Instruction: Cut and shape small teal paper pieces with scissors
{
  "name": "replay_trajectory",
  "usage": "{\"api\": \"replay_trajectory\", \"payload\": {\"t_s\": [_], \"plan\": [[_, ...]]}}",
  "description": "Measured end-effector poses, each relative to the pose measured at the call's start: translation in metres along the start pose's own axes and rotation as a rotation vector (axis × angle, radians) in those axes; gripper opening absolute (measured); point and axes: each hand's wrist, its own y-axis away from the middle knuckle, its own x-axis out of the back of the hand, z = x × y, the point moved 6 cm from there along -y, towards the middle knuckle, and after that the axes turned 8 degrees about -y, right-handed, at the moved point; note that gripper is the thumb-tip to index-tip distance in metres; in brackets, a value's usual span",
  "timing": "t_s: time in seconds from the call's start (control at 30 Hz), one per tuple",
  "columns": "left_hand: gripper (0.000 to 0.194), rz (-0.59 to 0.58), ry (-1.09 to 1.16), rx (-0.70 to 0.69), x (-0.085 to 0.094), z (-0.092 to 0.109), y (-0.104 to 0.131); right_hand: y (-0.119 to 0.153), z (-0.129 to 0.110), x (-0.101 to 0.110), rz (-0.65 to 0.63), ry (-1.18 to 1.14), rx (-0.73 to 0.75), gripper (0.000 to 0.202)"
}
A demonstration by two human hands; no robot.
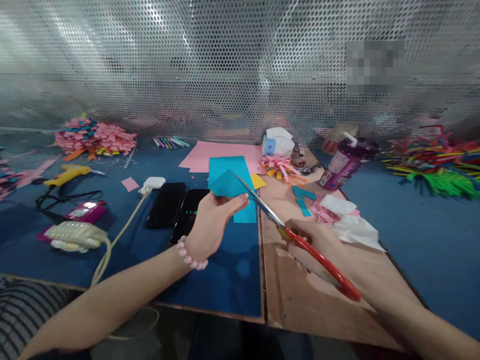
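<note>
Between the thumb and fingers of my left hand (212, 217) is a folded piece of blue paper (228, 184), its pointed corner facing away from me. My right hand (318, 245) grips red-handled scissors (272, 214). The blades look nearly closed, and their tips lie at the right edge of the folded paper. Behind and below it, a larger blue sheet (245, 215) rests on the table, with pink sheets (195, 157) further back. A yellow paper piece (258, 181) shows beside the blades. Blue paper scraps (303, 200) lie right of the scissors.
Two phones (167, 205) lie left of my left hand. Further left are a yellow glue gun (69, 175), a power strip (77, 232) and a cable. A tissue pack (277, 142), a purple cup (347, 162) and crumpled tissues (354, 227) stand or lie right. Perforated metal (225, 70) backs the table.
</note>
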Motion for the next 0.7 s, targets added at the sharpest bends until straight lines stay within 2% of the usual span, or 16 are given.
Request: {"api": "replay_trajectory", "payload": {"t_s": [0.4,0.7], "plan": [[0.013,-0.023,0.013,0.004,-0.0008,-0.0010,-0.0013,0.0006,0.0042,0.0001,0.014,0.009,0.056,0.017],[0.011,-0.029,0.100,0.078,0.0003,-0.0098,-0.0008,-0.0007,0.0049,-0.0010,0.029,-0.001,0.114,0.018]]}}
